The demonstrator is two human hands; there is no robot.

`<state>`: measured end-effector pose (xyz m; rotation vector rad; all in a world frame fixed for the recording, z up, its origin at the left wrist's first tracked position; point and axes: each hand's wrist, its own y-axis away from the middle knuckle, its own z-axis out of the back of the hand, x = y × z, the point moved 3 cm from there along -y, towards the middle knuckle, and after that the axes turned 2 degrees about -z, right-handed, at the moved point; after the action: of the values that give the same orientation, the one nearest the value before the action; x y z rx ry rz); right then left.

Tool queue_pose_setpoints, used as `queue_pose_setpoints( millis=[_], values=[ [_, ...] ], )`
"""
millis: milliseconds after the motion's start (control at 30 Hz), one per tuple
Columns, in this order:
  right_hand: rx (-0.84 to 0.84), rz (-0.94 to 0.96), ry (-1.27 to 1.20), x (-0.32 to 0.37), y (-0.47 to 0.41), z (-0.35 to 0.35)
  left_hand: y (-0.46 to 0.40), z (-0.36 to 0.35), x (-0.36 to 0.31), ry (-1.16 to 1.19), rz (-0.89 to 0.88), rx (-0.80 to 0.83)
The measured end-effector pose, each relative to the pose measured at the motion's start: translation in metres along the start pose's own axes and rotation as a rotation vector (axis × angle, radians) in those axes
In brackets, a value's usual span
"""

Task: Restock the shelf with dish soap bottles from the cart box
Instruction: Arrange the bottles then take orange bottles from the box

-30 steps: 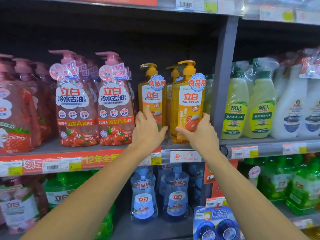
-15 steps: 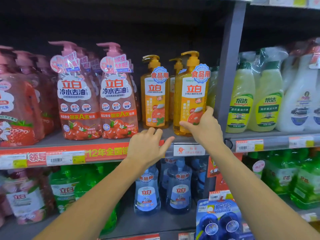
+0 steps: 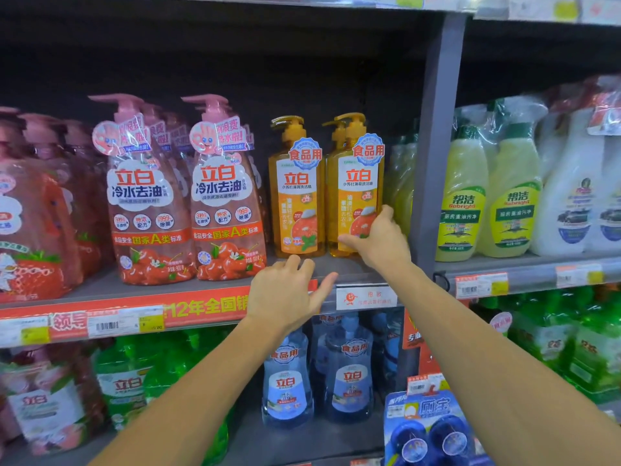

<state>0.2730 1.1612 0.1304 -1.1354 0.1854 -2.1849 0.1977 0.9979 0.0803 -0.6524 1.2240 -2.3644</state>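
Head view. Middle shelf (image 3: 151, 290): flat grey board with a red-and-white price strip along its front edge.

Two orange dish soap bottles stand upright at the shelf front, side by side, just left of the grey upright post (image 3: 433, 146). Both are translucent amber plastic, tall and slim with flattened faces, yellow pump heads, glossy orange-white labels and a round blue tag at the neck. More of the same stand behind them.

Right hand (image 3: 379, 240): wrapped on the lower part of the right orange bottle (image 3: 356, 196). Thumb lies across the label front, fingers (image 3: 386, 213) curl round the bottle's right side; the grip is closed on it. Bottle base sits on the shelf.

Left hand (image 3: 285, 294): at the shelf lip, below and in front of the left orange bottle (image 3: 295, 196), not touching it. Fingers spread loosely, thumb out to the right, holding nothing.

Left of the orange pair: pink bottles (image 3: 151, 210), pear-shaped clear plastic with pink pumps, shiny film tags and strawberry print.

Right bay, beyond the post: yellow-green spray bottles (image 3: 487, 203) wrapped in thin clear film, then white ones.

Lower shelf: blue bottles (image 3: 349, 381), rounded and clear; green bottles at both sides.

Cart box: not in view
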Motion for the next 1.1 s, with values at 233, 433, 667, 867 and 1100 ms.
queue_pose_setpoints(
  millis=[233, 433, 667, 867, 1100],
  values=[
    [0.044, -0.033, 0.003, 0.004, -0.013, -0.012, -0.002, 0.001, 0.001, -0.007, -0.002, -0.002],
    [0.051, -0.015, 0.143, 0.005, -0.012, -0.016, -0.003, 0.000, 0.000, -0.002, -0.014, 0.020],
    [-0.048, 0.072, 0.298, 0.002, 0.005, -0.012, -0.005, -0.001, 0.000, -0.036, -0.053, 0.047],
    [-0.057, 0.264, 0.358, -0.008, 0.035, -0.015, -0.004, 0.003, -0.004, -0.079, -0.039, 0.215],
    [-0.083, 0.351, 0.538, -0.025, 0.093, -0.030, 0.014, 0.023, 0.002, -0.089, -0.117, 0.527]
  ],
)
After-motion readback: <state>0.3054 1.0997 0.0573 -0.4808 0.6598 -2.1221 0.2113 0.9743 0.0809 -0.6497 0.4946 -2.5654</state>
